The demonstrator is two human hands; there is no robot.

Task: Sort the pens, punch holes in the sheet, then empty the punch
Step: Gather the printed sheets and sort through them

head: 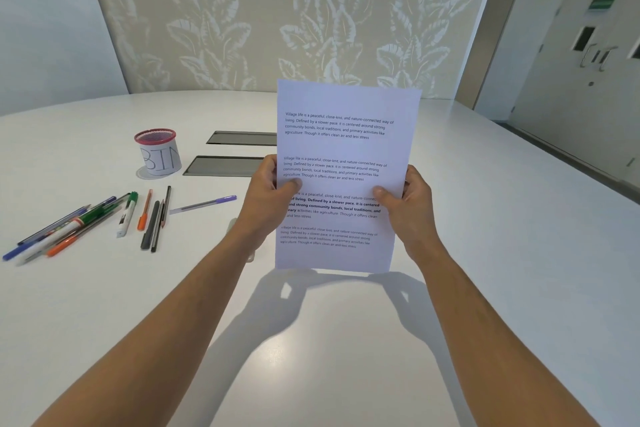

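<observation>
The sheet (343,163) of printed paper stood upright above the white table (485,218), lifted clear of it and held at its two long edges. The left hand (268,198) gripped the left edge, thumb pressed on the printed face and fingers curled behind. The right hand (405,204) gripped the right edge in the same way, thumb on the front near the bold paragraph. Four blocks of text ran down the page, the third partly in bold. The sheet's shadow and the shadows of both forearms fell on the table below.

The pens lay loose on the table to the left, well apart from the sheet. A bunch of pens (65,227), blue, green, orange and white, was fanned out nearest the left edge. Beside it lay a green-capped marker (127,215), then an orange pen (143,211) and two dark pens (156,222) close together. A purple pen (207,203) lay on its own, near the left wrist. Behind the pens stood a red mesh cup (157,152) with a paper label reading BIN. Two dark recessed panels (228,152) were set in the tabletop beside the cup. The punch could not be made out.
</observation>
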